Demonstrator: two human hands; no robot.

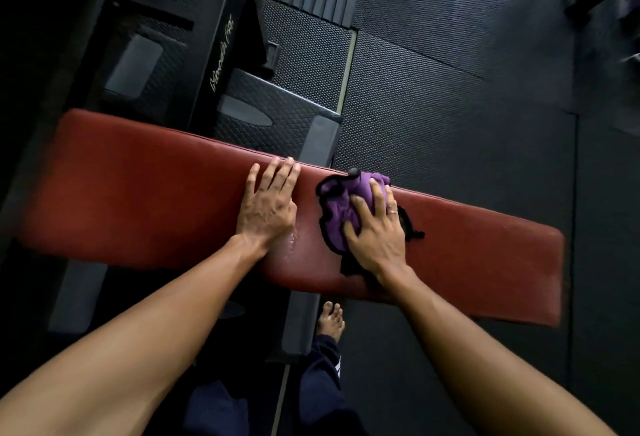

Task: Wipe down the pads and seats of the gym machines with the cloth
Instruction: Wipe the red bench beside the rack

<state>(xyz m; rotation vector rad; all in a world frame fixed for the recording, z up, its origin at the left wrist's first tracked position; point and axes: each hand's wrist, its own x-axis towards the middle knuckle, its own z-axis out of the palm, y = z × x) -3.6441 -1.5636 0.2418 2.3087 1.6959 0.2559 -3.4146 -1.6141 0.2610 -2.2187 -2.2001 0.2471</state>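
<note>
**Cloth mid-pad, right end not yet covered**

The purple cloth (337, 208) lies bunched on the red pad (156, 193), just right of the frame's centre and near the pad's far edge. The right hand (377, 231) sits on top of it. Its grip is loosely closed, fingers curled over the folds and thumb tucked against the near side. The left hand (268, 207) lies flat just beside the cloth, fingers straight and holding nothing, fingertips at the far edge.

The likely trouble is the bunching. A wadded cloth touches little of the surface, so strokes could leave unwiped strips. The black trim trailing from under the palm could snag or drag. The weight leaning on the left hand may shift the pad if its frame (221, 54) is not steady. A bare foot (330, 319) stands on the floor (450, 106) right below the pad's near edge, close to the base.
</note>
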